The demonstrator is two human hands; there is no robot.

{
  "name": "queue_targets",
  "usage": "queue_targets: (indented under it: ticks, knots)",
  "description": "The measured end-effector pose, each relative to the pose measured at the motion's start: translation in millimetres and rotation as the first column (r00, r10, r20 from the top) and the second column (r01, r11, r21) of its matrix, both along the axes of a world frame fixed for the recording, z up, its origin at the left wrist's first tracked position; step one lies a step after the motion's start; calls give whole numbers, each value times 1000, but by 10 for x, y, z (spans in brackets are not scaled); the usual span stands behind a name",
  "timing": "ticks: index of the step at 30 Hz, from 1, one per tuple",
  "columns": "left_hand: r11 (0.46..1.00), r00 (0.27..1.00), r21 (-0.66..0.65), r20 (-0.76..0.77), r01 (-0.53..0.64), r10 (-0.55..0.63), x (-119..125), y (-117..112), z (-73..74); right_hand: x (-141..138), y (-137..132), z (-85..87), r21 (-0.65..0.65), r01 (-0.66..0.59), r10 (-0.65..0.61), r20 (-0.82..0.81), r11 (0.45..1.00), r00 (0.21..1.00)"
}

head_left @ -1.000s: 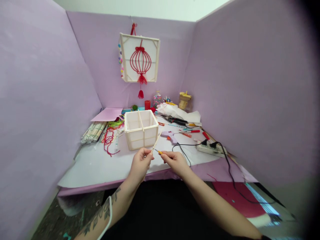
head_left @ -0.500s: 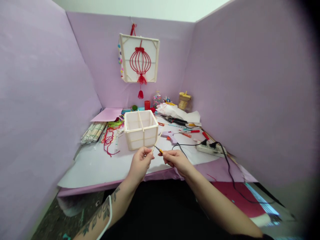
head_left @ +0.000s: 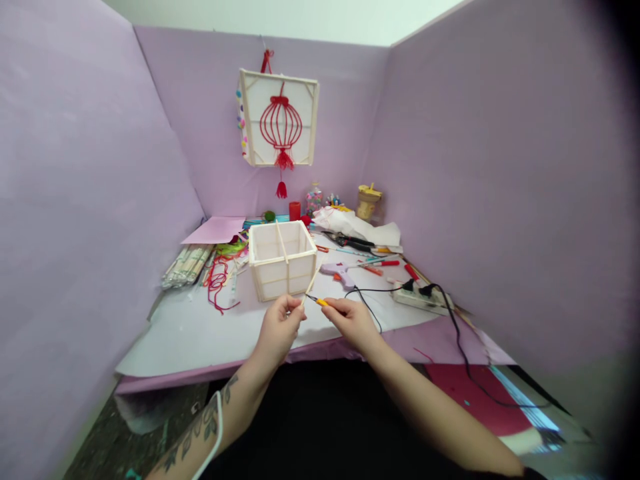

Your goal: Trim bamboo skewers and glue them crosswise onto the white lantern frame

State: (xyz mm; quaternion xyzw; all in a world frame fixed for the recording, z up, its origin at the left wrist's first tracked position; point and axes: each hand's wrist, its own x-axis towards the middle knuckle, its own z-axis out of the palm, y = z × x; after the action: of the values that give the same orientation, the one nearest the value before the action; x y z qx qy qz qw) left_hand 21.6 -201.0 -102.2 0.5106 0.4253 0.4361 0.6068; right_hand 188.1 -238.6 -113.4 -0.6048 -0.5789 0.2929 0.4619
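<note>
lilac left wall (head_left: 90, 167), lilac right wall (head_left: 480, 167), and there's the back wall (head_left: 195, 120) closing it in! | pale strip (head_left: 260, 17) peeking over the top | white-covered table (head_left: 180, 340), lilac front edge (head_left: 160, 381) | dark mottled floor (head_left: 95, 440) down left | red surface (head_left: 455, 393) low right, bluish stripes (head_left: 513, 385) shining right alongside! | light soft, shadows faint

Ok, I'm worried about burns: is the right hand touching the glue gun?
Apart: the head view shows white tabletop between the right hand and the glue gun.
</note>
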Motion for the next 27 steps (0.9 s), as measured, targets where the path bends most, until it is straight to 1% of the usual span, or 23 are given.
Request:
queue_targets:
  ticks: [2, 4, 7, 10, 12, 13, 14, 16, 18, 19, 21, 22, 24, 27]
  knots:
    - [1000, 1000, -19, 12, -11, 11, 8, 4, 7, -27, -17, -9, 89, 46, -62, 184, 995, 981]
    - [999, 1000, -34, 25, -13, 14, 15, 5, 17, -56, -36, -16, 155, 66, -111, 300, 986, 947]
    - [999, 999, -50, 39, -17, 19, 21, 0, 28, -93, -62, -29, 241, 93, -190, 417, 966, 889]
    - [997, 998, -69, 52, -19, 22, 27, -5, 33, -118, -79, -48, 314, 107, -267, 525, 943, 808]
    - [996, 997, -87, 69, -17, 23, 33, -7, 38, -125, -84, -58, 340, 111, -298, 566, 934, 769]
    - [995, 997, -98, 80, -16, 24, 36, -8, 42, -124, -85, -62, 342, 114, -302, 569, 933, 765]
    - [994, 996, -109, 90, -15, 25, 39, -8, 46, -121, -83, -64, 335, 114, -294, 557, 935, 777]
    - [992, 994, -124, 106, -10, 23, 43, -10, 54, -102, -72, -60, 287, 101, -233, 475, 952, 849]
    - [992, 994, -128, 109, -7, 21, 44, -12, 61, -70, -51, -48, 168, 63, -109, 284, 984, 953]
    - [992, 994, -127, 106, -5, 19, 43, -13, 63, -51, -38, -40, 96, 27, -43, 170, 995, 984]
    - [993, 995, -120, 95, -3, 15, 39, -12, 63, -11, -9, -21, -20, -50, 50, -13, 999, 999]
    - [993, 996, -114, 87, -3, 13, 37, -10, 60, 6, 5, -12, -51, -79, 76, -65, 996, 995]
    - [995, 998, -96, 70, 2, 5, 30, -7, 51, 34, 26, -1, -71, -114, 106, -110, 991, 988]
    - [998, 1000, -62, 30, 2, 0, 20, -3, 33, 52, 43, -10, -119, -142, 118, -191, 983, 975]
